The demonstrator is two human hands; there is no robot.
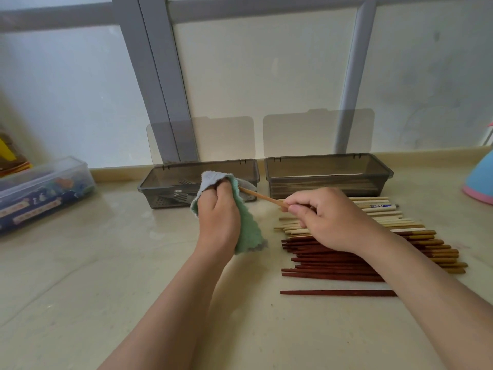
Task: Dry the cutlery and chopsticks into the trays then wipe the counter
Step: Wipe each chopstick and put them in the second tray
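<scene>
On the beige counter point(106, 289) stand the left tray point(165, 180) and right tray point(328, 177), far; chopsticks point(320, 263) lie right, a clear box point(45, 188) left.

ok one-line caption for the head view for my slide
Left hand wraps a green cloth around a light chopstick pinched by the right hand, in front of the grey cutlery tray.

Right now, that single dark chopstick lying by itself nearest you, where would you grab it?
The lone dark chopstick lies flat on the counter, apart from the pile. I would probably come from above and pinch across its narrow width near the thicker right end, where there is room on both sides.
</scene>
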